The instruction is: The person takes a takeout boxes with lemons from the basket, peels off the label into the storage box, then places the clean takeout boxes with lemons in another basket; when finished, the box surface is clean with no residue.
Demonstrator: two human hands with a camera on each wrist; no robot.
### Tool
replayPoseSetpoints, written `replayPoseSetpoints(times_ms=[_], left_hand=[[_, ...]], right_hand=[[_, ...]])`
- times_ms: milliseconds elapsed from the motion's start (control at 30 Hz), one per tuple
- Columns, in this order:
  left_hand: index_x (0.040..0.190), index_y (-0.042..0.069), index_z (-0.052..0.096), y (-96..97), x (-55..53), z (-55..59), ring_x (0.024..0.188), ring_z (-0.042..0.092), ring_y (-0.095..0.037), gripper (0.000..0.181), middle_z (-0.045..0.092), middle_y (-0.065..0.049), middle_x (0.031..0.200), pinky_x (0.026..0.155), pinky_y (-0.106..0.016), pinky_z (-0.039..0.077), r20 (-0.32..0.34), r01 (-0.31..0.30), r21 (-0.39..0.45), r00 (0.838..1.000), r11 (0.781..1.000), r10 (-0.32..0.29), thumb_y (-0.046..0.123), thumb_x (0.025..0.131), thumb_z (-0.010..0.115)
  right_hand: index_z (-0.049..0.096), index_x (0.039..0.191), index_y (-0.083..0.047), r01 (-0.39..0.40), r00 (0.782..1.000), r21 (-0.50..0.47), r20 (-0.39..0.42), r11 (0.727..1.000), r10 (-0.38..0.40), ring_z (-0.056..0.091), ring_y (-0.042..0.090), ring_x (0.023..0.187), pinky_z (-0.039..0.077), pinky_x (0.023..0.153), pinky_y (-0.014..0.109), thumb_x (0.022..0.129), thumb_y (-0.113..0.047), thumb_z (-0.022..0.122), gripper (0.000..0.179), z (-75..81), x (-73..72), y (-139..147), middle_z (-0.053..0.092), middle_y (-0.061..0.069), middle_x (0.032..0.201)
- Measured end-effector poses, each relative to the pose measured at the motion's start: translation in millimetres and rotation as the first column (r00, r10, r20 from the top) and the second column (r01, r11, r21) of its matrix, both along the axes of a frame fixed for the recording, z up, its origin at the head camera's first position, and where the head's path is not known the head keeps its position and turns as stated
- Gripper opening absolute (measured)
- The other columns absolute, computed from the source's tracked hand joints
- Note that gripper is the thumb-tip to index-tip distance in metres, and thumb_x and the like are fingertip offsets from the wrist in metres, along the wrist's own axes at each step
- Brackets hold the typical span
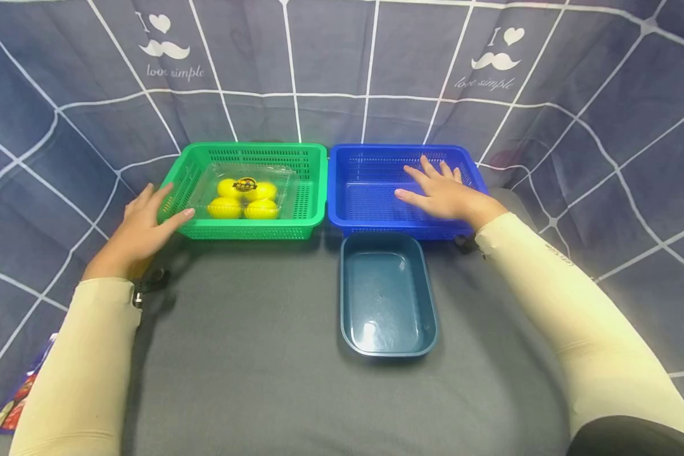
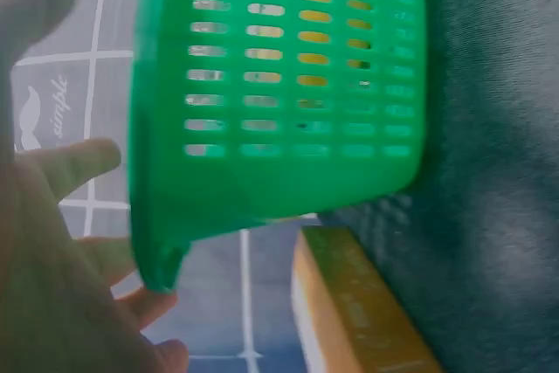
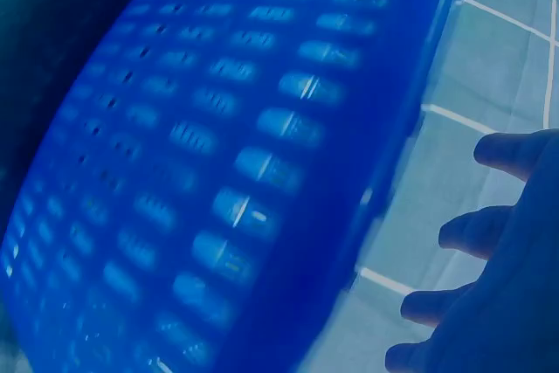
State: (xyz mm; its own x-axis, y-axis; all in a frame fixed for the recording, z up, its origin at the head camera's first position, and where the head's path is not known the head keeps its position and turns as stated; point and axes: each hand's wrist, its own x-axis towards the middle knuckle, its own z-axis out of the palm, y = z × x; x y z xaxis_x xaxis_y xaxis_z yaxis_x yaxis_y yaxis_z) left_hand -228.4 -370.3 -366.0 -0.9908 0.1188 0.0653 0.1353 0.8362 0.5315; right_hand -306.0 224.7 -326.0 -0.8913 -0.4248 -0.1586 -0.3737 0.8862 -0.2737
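In the head view my left hand (image 1: 139, 231) hovers by the left side of the green basket (image 1: 251, 232), fingers spread and nothing held. That basket carries a clear plastic pack (image 1: 287, 183) with several yellow, lemon-like rounds (image 1: 225, 208) under a dark label. My right hand (image 1: 447, 195) is spread above the right part of the blue basket (image 1: 370, 225). In the right wrist view, the right fingers (image 3: 476, 231) are apart from the basket's rim. Seen from the left wrist, the left fingers (image 2: 79, 168) lie close to the green rim; whether they touch it I cannot tell.
A dark teal tub (image 1: 382, 297) stands in front of the blue basket. An orange-yellow box (image 2: 367, 312) shows beyond the green basket in the left wrist view. A colourful packet (image 1: 19, 399) lies at the far left. Checked cloth walls (image 1: 330, 50) surround the grey surface (image 1: 251, 354).
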Motion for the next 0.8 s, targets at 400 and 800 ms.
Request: replayPoseSetpoints(times_ms=[400,800], left_hand=[[0.171,0.014,0.007,-4.8,6.4,-24.1,0.154,-0.004,-0.052,0.094,-0.008,-0.023,0.172,0.115,-0.076,-0.001,0.007,-0.136,0.166,0.991,0.977,0.137,0.058,0.104,0.056],[0.171,0.013,0.007,7.9,2.9,-39.4,0.147,0.028,-0.047,0.096,0.02,-0.026,0.169,0.123,-0.057,0.017,0.019,-0.284,0.41,0.953,0.867,0.303,0.055,0.102,0.061]], right_hand=[[0.01,0.171,-0.022,-0.03,0.999,-0.009,0.031,1.0,0.03,-0.011,0.059,0.15,-0.013,0.115,0.072,0.1,-0.08,0.029,0.094,-6.0,-10.2,-26,-0.008,0.02,0.173],[0.008,0.171,-0.026,-0.068,0.996,-0.034,0.05,0.997,0.069,-0.01,0.055,0.152,-0.01,0.118,0.069,0.099,-0.083,0.025,0.094,-10.8,-18.7,-58,-0.007,0.017,0.174]])
